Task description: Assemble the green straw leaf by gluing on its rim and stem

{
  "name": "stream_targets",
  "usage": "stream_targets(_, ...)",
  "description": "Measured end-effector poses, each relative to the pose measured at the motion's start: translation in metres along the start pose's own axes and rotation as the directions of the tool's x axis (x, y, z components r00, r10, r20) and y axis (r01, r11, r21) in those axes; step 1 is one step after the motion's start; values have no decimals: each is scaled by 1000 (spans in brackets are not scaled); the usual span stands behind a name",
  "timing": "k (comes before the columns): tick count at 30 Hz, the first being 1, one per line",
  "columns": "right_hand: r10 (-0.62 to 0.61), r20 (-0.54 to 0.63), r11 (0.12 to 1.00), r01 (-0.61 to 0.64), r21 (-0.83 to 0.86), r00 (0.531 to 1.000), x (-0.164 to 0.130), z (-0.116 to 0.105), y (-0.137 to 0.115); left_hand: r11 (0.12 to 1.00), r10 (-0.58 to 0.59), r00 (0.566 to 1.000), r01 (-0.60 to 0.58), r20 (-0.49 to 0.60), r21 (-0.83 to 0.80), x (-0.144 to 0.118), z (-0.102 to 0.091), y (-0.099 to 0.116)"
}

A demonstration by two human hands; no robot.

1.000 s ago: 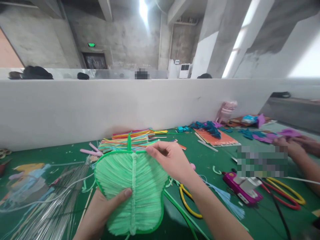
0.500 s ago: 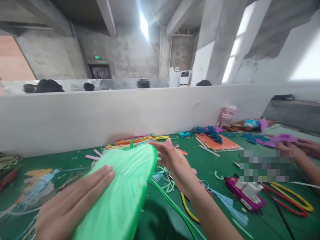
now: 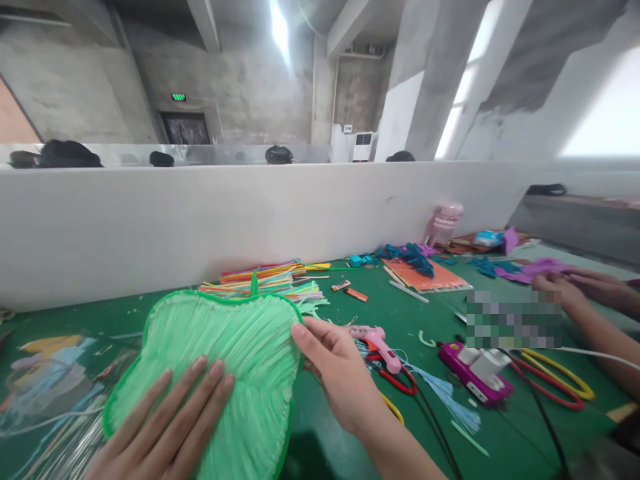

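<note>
A green apple-shaped panel (image 3: 260, 373) is tilted up in front of me, its face covered in pale green fuzzy strands. A darker green border runs round it, and a short green stem (image 3: 255, 283) sticks up from its top. My left hand (image 3: 175, 427) lies flat on the panel's lower left face, fingers stretched and slightly apart. At the upper right edge, my right hand (image 3: 335, 373) pinches the border, thumb on the front and the other fingers partly hidden behind. Just right of that hand, a pink glue gun (image 3: 380, 347) rests on the table.
Bundled colored strips (image 3: 285, 280) lie behind the panel by the white partition (image 3: 300, 213). To the right are red-handled pliers (image 3: 400, 380), a purple power strip (image 3: 475, 373) with cables, and a co-worker's hands (image 3: 565, 287) at purple pieces. A pink bottle (image 3: 445, 223) stands farther back.
The panel has turned to face me more squarely. My right hand, previously open beside its edge, has closed on the border. My left hand stays flat on the face, fingers more spread.
</note>
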State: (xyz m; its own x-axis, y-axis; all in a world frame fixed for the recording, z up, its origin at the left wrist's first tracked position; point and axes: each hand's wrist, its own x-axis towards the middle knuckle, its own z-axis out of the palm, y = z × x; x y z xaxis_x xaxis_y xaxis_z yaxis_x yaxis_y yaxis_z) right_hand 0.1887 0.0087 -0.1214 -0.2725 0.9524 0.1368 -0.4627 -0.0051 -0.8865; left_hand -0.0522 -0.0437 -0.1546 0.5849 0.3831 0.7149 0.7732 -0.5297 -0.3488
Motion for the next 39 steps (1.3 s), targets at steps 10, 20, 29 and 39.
stream_targets(10, 106, 70, 988, -97, -123, 992, 10, -13, 4, 982, -142, 989, 144, 28, -123, -15, 13, 13)
stream_targets(20, 33, 12, 959, -29, -281, 999, 11, -12, 9, 995, -20, 997, 27, 72, -91, -25, 13, 7)
stream_targets(29, 117, 8, 964, -111, -240, 993, 12, -15, 7, 993, 13, 994, 0, 105, -121, -35, 13, 10)
stream_targets(39, 79, -71, 966, -94, -242, 994, 9, -8, 10, 980, 200, 978, -201, 55, 4, -32, 22, 4)
